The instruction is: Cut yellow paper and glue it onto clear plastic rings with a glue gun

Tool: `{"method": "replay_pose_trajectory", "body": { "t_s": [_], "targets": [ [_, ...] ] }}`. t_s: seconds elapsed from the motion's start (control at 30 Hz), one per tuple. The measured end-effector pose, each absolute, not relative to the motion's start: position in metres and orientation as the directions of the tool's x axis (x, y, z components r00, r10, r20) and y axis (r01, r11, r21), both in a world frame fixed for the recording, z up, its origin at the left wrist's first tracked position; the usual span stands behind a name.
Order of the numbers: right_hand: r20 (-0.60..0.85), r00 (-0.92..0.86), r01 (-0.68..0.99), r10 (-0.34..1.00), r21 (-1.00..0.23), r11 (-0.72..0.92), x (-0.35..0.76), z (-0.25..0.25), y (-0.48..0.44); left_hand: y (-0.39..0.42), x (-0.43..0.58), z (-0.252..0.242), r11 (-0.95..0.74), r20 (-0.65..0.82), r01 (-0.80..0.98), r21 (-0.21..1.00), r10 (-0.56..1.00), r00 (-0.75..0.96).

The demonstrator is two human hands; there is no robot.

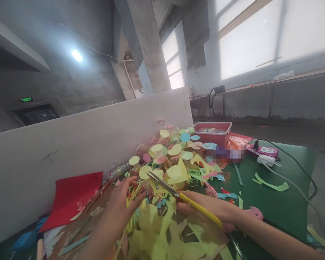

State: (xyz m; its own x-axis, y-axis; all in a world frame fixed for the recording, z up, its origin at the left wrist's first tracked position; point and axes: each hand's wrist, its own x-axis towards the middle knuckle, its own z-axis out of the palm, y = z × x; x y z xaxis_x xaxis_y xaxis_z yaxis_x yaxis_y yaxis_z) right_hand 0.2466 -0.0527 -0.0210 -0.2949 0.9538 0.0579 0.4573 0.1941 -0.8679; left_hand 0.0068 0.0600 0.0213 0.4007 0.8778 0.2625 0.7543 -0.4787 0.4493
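Yellow-handled scissors [199,209] lie across my right hand [206,204], which is closed around them. Their metal blades point up and to the left over the paper pile. My left hand [123,200] hangs over the left side of the scraps, its thumb and fingers apart, with nothing visible between them. Below and between both hands spread cut yellow paper sheets [157,234] and thin paper strips. Just beyond the blades, round paper discs [174,171] in yellow, green, blue and pink are heaped with clear plastic pieces. Part of the right hand's grip is hidden by the handle.
A white panel [92,141] stands behind the heap. To the left lies a red sheet [73,195]. A pink basket [212,137] sits at the back right. On the green table [281,169] are a cabled white plug [267,160] and a pink tape dispenser [254,213].
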Motion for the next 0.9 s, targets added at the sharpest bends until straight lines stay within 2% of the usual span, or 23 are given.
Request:
{"method": "replay_pose_trajectory", "body": {
  "t_s": [0.1, 0.17, 0.27, 0.37, 0.47, 0.57, 0.67, 0.9],
  "targets": [
    [0.08, -0.246, 0.468, 0.966, -0.863, 0.19, 0.244, -0.024, -0.051, 0.048, 0.002, 0.04, -0.56, 0.353, 0.717, 0.416, 0.826, 0.44],
    [0.111, -0.155, 0.524, 0.982, -0.833, 0.177, 0.242, -0.03, -0.049, 0.038, 0.0, 0.05, -0.584, 0.354, 0.692, 0.425, 0.81, 0.467],
    [0.241, -0.024, 0.662, 0.97, -0.723, 0.196, 0.239, -0.042, -0.044, 0.025, -0.002, 0.057, -0.568, 0.303, 0.655, 0.5, 0.822, 0.481],
    [0.406, -0.011, 0.783, 0.914, -0.565, 0.26, 0.239, -0.05, -0.041, 0.021, -0.002, 0.056, -0.548, 0.263, 0.644, 0.534, 0.831, 0.489],
    [0.51, -0.044, 0.893, 0.859, -0.365, 0.263, 0.241, -0.055, -0.04, 0.024, 0.001, 0.051, -0.599, 0.274, 0.644, 0.476, 0.797, 0.539],
    [0.539, -0.077, 0.941, 0.839, -0.239, 0.24, 0.242, -0.058, -0.04, 0.029, 0.006, 0.042, -0.706, 0.333, 0.614, 0.353, 0.708, 0.623],
    [0.552, -0.099, 0.962, 0.828, -0.161, 0.222, 0.24, -0.062, -0.039, 0.03, 0.013, 0.034, -0.781, 0.334, 0.563, 0.271, 0.625, 0.705],
    [0.595, -0.151, 0.968, 0.789, -0.072, 0.239, 0.238, -0.064, -0.039, 0.028, 0.021, 0.033, -0.775, 0.25, 0.577, 0.258, 0.63, 0.735]
  ]
}}
